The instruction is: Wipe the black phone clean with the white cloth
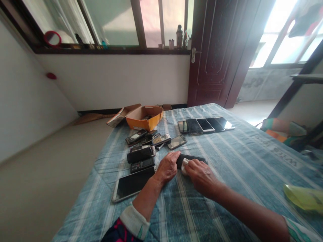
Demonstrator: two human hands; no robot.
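Note:
A black smartphone (199, 158) lies flat on the striped cloth in front of me. My left hand (167, 168) grips its left end, fingers closed around the edge. Wadded in my closed right hand (202, 175) is a white wipe (185, 167), pressed against the phone's surface; whether it is tissue or fabric I cannot tell. Both hands partly cover the phone. Beside my left forearm rests a white-framed tablet (133, 183) with a dark screen. Just beyond my left hand lies another smartphone (177, 142).
Several old keypad phones (142, 164) are heaped left of centre. Behind them stands an open orange box (145, 122). A row of smartphones (205, 125) lies toward the back right. Yellow plastic packaging (304, 198) sits at the right. The bed's left edge (94, 164) drops to the floor.

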